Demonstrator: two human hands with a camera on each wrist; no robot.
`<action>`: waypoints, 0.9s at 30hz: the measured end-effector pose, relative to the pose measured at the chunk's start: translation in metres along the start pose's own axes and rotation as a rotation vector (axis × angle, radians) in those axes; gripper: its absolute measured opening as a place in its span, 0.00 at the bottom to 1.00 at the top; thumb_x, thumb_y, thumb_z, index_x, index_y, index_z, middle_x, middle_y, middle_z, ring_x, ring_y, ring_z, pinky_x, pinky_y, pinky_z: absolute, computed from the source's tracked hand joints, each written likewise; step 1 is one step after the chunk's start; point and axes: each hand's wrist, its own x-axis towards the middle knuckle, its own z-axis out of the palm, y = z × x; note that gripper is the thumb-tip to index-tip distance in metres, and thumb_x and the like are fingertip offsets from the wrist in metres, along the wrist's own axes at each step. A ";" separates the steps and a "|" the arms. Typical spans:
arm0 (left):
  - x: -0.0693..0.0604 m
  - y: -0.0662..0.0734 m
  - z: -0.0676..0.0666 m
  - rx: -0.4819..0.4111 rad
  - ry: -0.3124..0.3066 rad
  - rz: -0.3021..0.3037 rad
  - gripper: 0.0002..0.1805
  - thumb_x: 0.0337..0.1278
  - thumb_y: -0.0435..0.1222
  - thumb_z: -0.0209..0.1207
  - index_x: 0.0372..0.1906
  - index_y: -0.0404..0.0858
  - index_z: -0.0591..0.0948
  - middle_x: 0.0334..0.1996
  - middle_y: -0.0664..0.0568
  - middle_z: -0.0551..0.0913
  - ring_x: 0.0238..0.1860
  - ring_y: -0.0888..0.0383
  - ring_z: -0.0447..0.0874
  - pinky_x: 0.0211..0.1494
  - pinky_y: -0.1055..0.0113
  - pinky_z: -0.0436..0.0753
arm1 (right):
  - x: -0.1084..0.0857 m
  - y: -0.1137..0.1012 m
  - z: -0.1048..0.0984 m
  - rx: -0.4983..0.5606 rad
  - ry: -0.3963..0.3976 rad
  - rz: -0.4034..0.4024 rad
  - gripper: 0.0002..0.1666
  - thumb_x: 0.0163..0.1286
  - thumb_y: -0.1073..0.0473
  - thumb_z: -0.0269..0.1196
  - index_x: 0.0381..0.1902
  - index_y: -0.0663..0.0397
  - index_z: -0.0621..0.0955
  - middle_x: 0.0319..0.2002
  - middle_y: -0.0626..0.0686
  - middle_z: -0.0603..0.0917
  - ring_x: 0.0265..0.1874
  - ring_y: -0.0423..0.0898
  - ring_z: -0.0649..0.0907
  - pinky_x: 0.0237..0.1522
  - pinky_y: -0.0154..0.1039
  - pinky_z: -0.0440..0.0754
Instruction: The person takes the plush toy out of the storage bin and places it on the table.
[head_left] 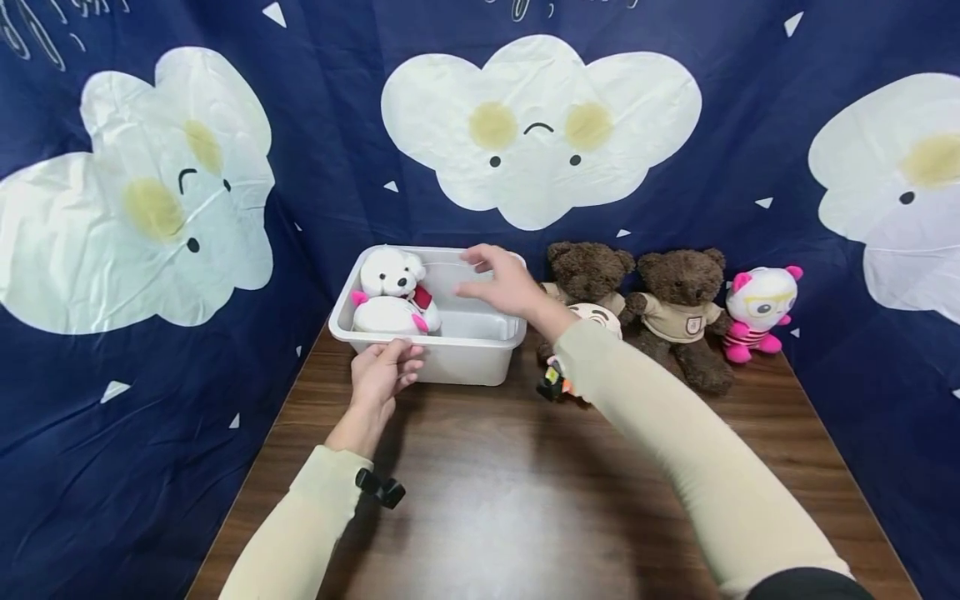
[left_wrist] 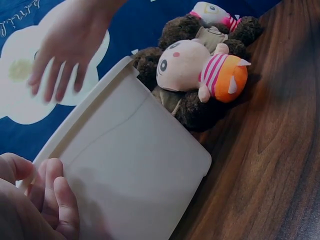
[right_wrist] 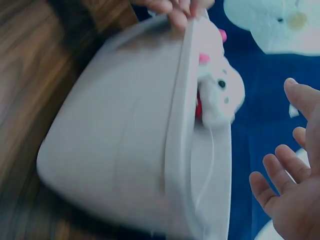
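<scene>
A light grey plastic bin [head_left: 465, 360] stands at the back of the table. In its left part sit a white plush dog [head_left: 390, 273] with a red scarf and, in front of it, a white plush toy with pink ears [head_left: 386, 318]. My left hand [head_left: 380, 372] pinches the bin's front rim between thumb and fingers, seen also in the left wrist view. Above the bin's right part my right hand [head_left: 498, 282] hovers with fingers spread and relaxed, nothing in it. The right wrist view shows that palm [right_wrist: 300, 185] apart from the rim.
Right of the bin sit two brown teddy bears [head_left: 588, 271] [head_left: 681, 279] in beige shirts. A doll with striped top and orange bottoms [left_wrist: 220, 77] leans before the nearer bear. Farther right is a pink-and-white plush with yellow glasses [head_left: 761, 304]. A blue cloud-print curtain [head_left: 322, 167] surrounds the wooden table [head_left: 480, 500].
</scene>
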 end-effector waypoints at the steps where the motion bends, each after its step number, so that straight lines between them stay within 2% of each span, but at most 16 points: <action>1: 0.000 0.000 0.000 0.002 -0.002 0.000 0.09 0.65 0.35 0.62 0.43 0.37 0.75 0.26 0.57 0.91 0.21 0.66 0.86 0.22 0.76 0.83 | 0.005 -0.005 0.008 -0.006 -0.018 -0.011 0.36 0.64 0.47 0.74 0.65 0.53 0.77 0.63 0.54 0.81 0.60 0.53 0.81 0.64 0.46 0.80; 7: -0.001 0.001 0.001 0.000 -0.015 0.016 0.09 0.64 0.34 0.61 0.43 0.36 0.75 0.26 0.57 0.90 0.21 0.66 0.86 0.22 0.77 0.83 | 0.025 -0.026 0.050 -0.070 -0.132 -0.037 0.39 0.63 0.46 0.75 0.66 0.55 0.76 0.63 0.55 0.82 0.60 0.52 0.81 0.65 0.42 0.80; 10: 0.000 0.001 0.001 -0.011 -0.027 0.020 0.08 0.65 0.34 0.61 0.43 0.36 0.75 0.25 0.57 0.90 0.20 0.66 0.86 0.21 0.77 0.82 | 0.030 -0.031 0.065 -0.125 -0.159 -0.016 0.40 0.61 0.44 0.75 0.66 0.54 0.76 0.61 0.55 0.83 0.59 0.49 0.82 0.62 0.39 0.80; 17: -0.001 0.001 0.002 -0.021 -0.034 0.029 0.07 0.65 0.34 0.60 0.43 0.36 0.76 0.23 0.57 0.90 0.20 0.66 0.85 0.20 0.77 0.81 | 0.032 -0.035 0.091 -0.258 -0.156 0.048 0.37 0.60 0.42 0.75 0.62 0.52 0.79 0.51 0.53 0.87 0.50 0.47 0.84 0.54 0.37 0.81; 22: -0.003 0.001 0.003 -0.007 -0.033 0.032 0.06 0.64 0.33 0.60 0.42 0.35 0.77 0.24 0.57 0.90 0.20 0.66 0.85 0.20 0.77 0.81 | 0.029 -0.032 0.102 -0.290 -0.159 0.114 0.37 0.61 0.39 0.73 0.62 0.53 0.78 0.53 0.52 0.86 0.53 0.48 0.83 0.56 0.38 0.81; 27: -0.004 0.002 0.001 -0.005 -0.019 0.024 0.07 0.64 0.33 0.60 0.43 0.35 0.77 0.24 0.57 0.90 0.20 0.66 0.85 0.21 0.77 0.82 | 0.029 -0.031 0.108 -0.307 -0.148 0.094 0.33 0.63 0.42 0.72 0.61 0.51 0.79 0.53 0.51 0.87 0.53 0.48 0.84 0.56 0.38 0.82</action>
